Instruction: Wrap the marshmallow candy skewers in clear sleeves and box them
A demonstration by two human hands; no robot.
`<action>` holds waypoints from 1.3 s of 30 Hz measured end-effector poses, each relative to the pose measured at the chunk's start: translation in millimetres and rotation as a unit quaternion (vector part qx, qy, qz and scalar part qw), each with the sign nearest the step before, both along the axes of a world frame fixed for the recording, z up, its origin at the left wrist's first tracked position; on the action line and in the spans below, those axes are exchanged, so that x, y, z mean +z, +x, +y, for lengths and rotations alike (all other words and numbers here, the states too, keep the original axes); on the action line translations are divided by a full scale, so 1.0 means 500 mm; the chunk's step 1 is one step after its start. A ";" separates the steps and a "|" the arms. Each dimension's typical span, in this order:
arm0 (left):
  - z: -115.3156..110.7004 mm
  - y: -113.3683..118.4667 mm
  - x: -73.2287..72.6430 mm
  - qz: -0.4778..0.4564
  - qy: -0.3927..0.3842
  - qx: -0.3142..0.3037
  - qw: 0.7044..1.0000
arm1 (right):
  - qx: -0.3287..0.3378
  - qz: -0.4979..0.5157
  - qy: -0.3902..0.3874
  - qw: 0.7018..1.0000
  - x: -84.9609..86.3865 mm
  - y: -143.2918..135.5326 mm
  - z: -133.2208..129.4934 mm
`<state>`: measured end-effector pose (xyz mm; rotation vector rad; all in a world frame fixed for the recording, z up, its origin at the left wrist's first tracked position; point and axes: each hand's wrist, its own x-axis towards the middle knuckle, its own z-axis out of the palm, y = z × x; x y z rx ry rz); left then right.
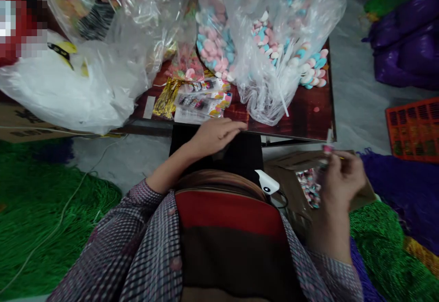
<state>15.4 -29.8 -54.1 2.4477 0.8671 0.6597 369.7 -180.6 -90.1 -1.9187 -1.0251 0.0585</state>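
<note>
My left hand (217, 135) lies at the table's front edge with its fingers stretched out, holding nothing. Just beyond it are several clear printed packets (202, 103) and a bunch of gold twist ties (167, 98). Off the table's right corner, my right hand (345, 176) is closed in a pinch on a small pink-and-white packet (328, 147). Only the packet's upper end shows, and it is blurred. Below that hand stands an open cardboard box (284, 162) containing shiny packets of pink and blue pieces (309, 185).
Large clear bags of pink and blue paper confetti (216, 48) crowd the dark table (308, 121), with loose confetti (313, 68) at its right. A white plastic bag (103, 87) stands left. Green fringe (85, 201), an orange crate (411, 128) and purple bundles (406, 36) lie around.
</note>
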 end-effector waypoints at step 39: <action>0.290 0.005 -0.080 0.079 -0.004 0.275 0.958 | 0.294 0.006 0.050 0.954 0.007 -0.227 0.103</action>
